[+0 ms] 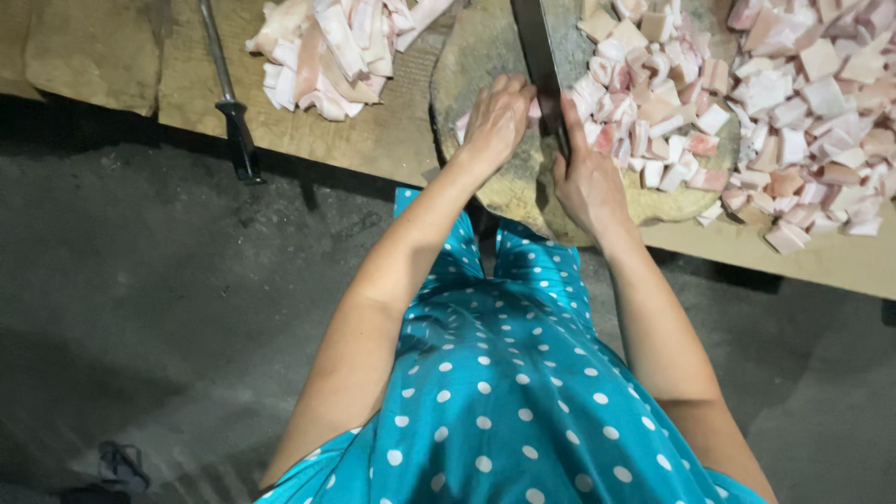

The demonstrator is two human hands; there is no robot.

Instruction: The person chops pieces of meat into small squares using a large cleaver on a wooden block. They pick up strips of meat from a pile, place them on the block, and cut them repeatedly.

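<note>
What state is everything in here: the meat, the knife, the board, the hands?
Left hand: pressing a meat piece on the chopping block.
Right hand: gripping the cleaver.
Cleaver: blade down on block.
Meat cubes: cut, heaped right.
Meat strips: uncut, piled left.
Sharpening steel: lying unused.

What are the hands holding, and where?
The right hand grips the cleaver by its handle; the left hand presses a meat strip on the chopping block.

Both bare arms reach forward toward the upper middle of the frame. The left hand (497, 117) presses down, fingers curled; the right hand (586, 179) is closed in a grip, wrist straight.
</note>
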